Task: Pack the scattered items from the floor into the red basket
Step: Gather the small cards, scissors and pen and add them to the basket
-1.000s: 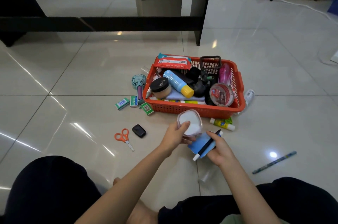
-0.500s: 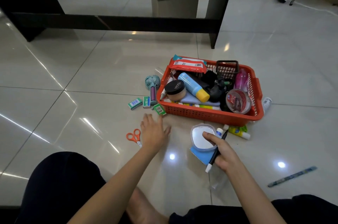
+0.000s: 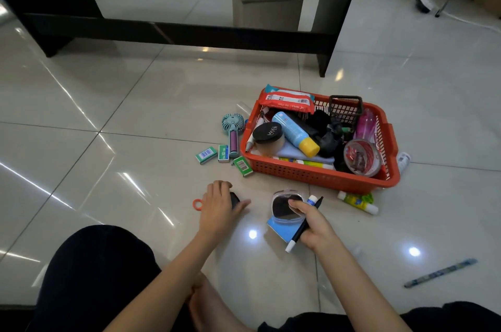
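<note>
Red plastic, the basket (image 3: 322,173) sits right of centre in the frame on the glossy tiled floor (image 3: 113,104), already crowded with a blue bottle with a yellow cap (image 3: 295,132), a black-lidded jar (image 3: 268,134), a red wipes packet (image 3: 287,100), a black mesh holder (image 3: 345,109) and a roll of clear tape (image 3: 362,157); just left of the basket lie a teal hand fan (image 3: 232,127) and three small green boxes (image 3: 206,154); a glue stick (image 3: 357,202) lies just below the basket's lower right corner, and a patterned pen (image 3: 440,273) lies well apart at the lower right of the frame. The left hand (image 3: 218,208) is down on the floor below the green boxes, its fingers curled over a small black object (image 3: 234,199), though whether they grip it or only rest on it I cannot tell; an orange scissor handle (image 3: 197,204) shows just left of that hand. The right hand (image 3: 311,223), lower centre of the frame, has its fingers closed around a bundle: a round compact mirror (image 3: 284,207) under the thumb, a blue card (image 3: 279,228) beneath it, a black marker (image 3: 301,231) slanting through the palm, and a small white tube with a blue cap (image 3: 311,199). Dark-clothed knees fill the bottom corners.
</note>
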